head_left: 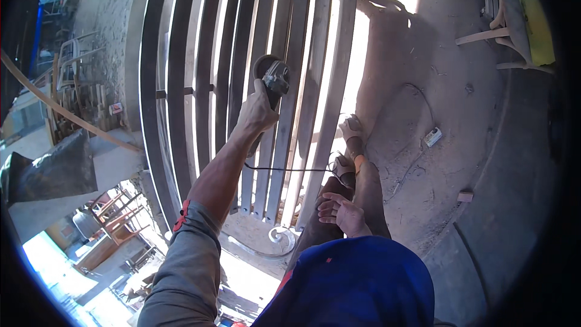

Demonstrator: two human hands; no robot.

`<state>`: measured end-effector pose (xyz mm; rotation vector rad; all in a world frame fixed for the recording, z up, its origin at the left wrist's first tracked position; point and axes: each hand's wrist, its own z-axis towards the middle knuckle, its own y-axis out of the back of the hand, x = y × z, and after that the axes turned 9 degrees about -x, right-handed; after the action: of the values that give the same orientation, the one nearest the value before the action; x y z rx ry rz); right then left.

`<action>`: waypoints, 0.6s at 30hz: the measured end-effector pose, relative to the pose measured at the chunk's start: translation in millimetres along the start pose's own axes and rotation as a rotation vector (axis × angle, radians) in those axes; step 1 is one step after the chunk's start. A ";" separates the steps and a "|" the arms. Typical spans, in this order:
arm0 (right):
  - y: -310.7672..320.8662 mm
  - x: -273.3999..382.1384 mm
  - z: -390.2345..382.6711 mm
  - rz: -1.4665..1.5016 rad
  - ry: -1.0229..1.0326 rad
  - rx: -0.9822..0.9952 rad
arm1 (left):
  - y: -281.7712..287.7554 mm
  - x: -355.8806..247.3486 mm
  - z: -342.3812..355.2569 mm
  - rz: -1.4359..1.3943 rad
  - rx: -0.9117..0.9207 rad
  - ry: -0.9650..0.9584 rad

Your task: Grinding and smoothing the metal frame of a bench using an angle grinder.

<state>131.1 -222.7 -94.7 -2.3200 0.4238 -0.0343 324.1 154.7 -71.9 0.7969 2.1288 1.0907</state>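
Note:
My left arm reaches forward over a slatted bench [177, 85] of long dark and greyish slats. My left hand [257, 111] is closed round the body of an angle grinder [277, 79]. Its round disc [261, 68] lies over the middle slats; whether it touches them I cannot tell. A black cord [290, 169] runs from the grinder's rear toward my feet. My right hand [346, 215] hangs by my thigh with its fingers apart and nothing in it.
A pale metal scroll [281, 241] curls at the bench's near end. On the dirt floor to the right lie a white power connector [433, 137] with its cable and a brick [465, 197]. A wooden chair [502, 15] with yellow stands far right. Wooden furniture [115, 221] fills the left.

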 end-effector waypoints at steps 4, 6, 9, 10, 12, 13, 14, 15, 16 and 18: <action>6.9 -19.0 -23.1 -0.080 -0.017 -0.209 | -7.0 26.3 -83.3 -0.160 0.051 0.062; -12.2 -18.3 -26.2 -0.274 -0.090 -0.388 | 3.8 41.4 -133.0 -0.183 0.028 0.085; -24.5 -26.7 -28.1 -0.648 -0.026 -0.459 | 3.1 41.8 -175.8 -0.239 0.119 0.057; -36.3 -25.0 -28.2 -0.778 0.042 -0.405 | -1.9 44.1 -187.1 -0.226 0.123 0.021; -58.5 -16.3 -28.2 -0.829 0.200 -0.364 | -11.0 43.3 -192.2 -0.213 0.127 -0.022; -66.5 -9.9 -27.6 -0.769 0.278 -0.325 | -15.4 40.9 -191.0 -0.246 0.134 -0.068; -76.1 3.1 -31.7 -0.766 0.281 -0.333 | -20.3 37.0 -189.6 -0.281 0.146 -0.114; -85.7 14.8 -34.4 -0.620 0.234 -0.332 | -23.5 35.7 -191.3 -0.311 0.155 -0.148; -90.7 22.9 -34.8 -0.473 0.185 -0.332 | -27.1 34.1 -192.5 -0.340 0.165 -0.181; -55.5 20.8 -26.3 -0.473 0.215 -0.317 | -27.2 17.6 -184.2 -0.331 0.164 -0.222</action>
<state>163.0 -211.1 -39.4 -2.6938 -0.0298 -0.4797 170.5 66.4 -11.9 0.5800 2.0827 0.6332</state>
